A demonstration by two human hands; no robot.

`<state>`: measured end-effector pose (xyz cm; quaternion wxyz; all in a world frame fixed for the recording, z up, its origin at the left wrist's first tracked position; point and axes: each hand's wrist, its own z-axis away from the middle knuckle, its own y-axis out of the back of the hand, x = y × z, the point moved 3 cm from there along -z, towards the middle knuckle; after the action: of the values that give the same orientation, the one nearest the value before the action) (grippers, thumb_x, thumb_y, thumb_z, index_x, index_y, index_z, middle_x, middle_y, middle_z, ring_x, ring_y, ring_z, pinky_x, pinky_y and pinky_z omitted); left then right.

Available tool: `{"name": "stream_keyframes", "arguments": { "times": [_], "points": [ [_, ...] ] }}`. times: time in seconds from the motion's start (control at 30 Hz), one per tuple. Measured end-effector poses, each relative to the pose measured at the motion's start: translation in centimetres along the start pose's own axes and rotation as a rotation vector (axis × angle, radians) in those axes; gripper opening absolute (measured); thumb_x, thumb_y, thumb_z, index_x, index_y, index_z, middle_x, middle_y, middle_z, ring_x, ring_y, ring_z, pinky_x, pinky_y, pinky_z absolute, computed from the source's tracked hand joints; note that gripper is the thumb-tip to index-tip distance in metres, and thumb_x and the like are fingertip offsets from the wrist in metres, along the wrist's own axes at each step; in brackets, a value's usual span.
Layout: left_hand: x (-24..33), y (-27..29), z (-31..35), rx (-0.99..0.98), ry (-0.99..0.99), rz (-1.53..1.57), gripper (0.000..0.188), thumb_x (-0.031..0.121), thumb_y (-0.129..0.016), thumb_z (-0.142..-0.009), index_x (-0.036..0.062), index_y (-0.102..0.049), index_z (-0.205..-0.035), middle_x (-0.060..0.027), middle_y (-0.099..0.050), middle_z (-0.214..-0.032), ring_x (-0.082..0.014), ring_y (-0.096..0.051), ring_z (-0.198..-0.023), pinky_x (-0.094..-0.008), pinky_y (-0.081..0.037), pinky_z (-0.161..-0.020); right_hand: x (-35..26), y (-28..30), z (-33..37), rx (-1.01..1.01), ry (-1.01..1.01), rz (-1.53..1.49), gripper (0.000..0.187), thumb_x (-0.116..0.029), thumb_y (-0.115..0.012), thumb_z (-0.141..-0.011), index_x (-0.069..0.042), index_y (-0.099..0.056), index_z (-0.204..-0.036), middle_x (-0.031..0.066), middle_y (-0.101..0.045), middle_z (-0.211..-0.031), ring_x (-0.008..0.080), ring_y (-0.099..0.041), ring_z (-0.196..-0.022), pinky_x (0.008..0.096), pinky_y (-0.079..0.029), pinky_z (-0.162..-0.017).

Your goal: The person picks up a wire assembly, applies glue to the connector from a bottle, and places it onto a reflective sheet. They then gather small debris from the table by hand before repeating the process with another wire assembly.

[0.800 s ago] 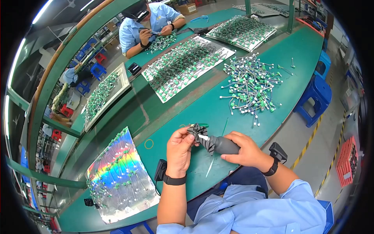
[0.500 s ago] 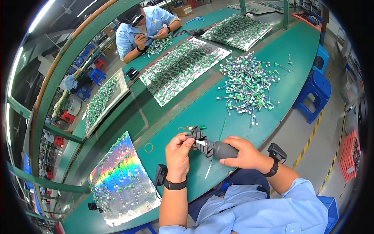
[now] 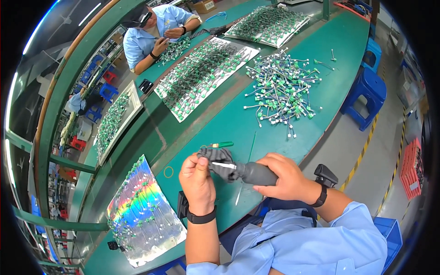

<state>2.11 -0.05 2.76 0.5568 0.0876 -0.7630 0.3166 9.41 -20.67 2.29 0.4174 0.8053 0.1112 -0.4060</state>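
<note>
Grey rubbery handle of a hand tool (image 3: 256, 173) sits clenched in the right hand (image 3: 282, 178), its head carrying a dark bundle of wires (image 3: 215, 161) just above the table (image 3: 339, 50). Left hand (image 3: 197, 179), fingers pinched shut on the bundle's end beside a small white piece. Risk as I read it: a slip of that pinch and the thin wires splay or drop; press too hard and a lead could bend. Count now: two hands at work, one tool, one green-handled screwdriver (image 3: 220, 145) lying loose nearby, one yellow ring (image 3: 168, 172), one rainbow foil tray (image 3: 142, 215), one heap of green-tipped leads (image 3: 282, 87), too many to count.
</note>
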Motion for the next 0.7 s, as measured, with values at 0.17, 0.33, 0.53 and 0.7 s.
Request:
{"name": "stream_keyframes", "arguments": {
  "times": [0.17,0.33,0.53,0.7],
  "points": [
    [1.1,0.7,-0.8,0.083,-0.103,0.003,0.006,0.006,-0.062,-0.088,0.0026,-0.058,-0.088,-0.0017,-0.059,-0.085,-0.0085,-0.055,-0.080,-0.0218,-0.043,-0.070,1.0,0.6,0.8,0.070,-0.071,-0.481,0.044,-0.022,-0.075,-0.073,-0.001,-0.057,-0.107,0.0093,-0.058,-0.092,0.0218,-0.058,-0.084,0.0322,-0.045,-0.074],
    [1.2,-1.1,-1.1,0.136,-0.428,-0.516,0.007,0.003,-0.060,-0.087,-0.0006,-0.055,-0.087,-0.0053,-0.059,-0.087,-0.0120,-0.056,-0.084,-0.0253,-0.046,-0.073,3.0,1.0,1.3,0.229,-0.110,-0.431,0.048,-0.020,-0.076,-0.072,-0.001,-0.054,-0.110,0.0110,-0.058,-0.098,0.0252,-0.057,-0.089,0.0332,-0.046,-0.078],
    [-2.7,-1.0,-1.4,-0.157,-0.537,-1.119,0.016,-0.004,-0.063,-0.079,-0.0023,-0.056,-0.093,-0.0075,-0.058,-0.094,-0.0142,-0.056,-0.084,-0.0258,-0.046,-0.074,5.5,1.6,0.9,0.304,-0.270,-0.193,0.051,-0.016,-0.075,-0.074,-0.003,-0.052,-0.118,0.0127,-0.057,-0.112,0.0259,-0.056,-0.104,0.0338,-0.044,-0.090],
    [-3.5,-1.1,-0.6,-0.250,-0.290,-1.193,0.022,-0.005,-0.063,-0.078,-0.0015,-0.059,-0.099,-0.0088,-0.059,-0.100,-0.0179,-0.058,-0.090,-0.0303,-0.047,-0.078,5.8,2.1,1.8,0.300,-0.240,-0.092,0.053,-0.013,-0.073,-0.074,-0.004,-0.050,-0.121,0.0131,-0.056,-0.114,0.0276,-0.056,-0.105,0.0350,-0.044,-0.090]
  ]
}}
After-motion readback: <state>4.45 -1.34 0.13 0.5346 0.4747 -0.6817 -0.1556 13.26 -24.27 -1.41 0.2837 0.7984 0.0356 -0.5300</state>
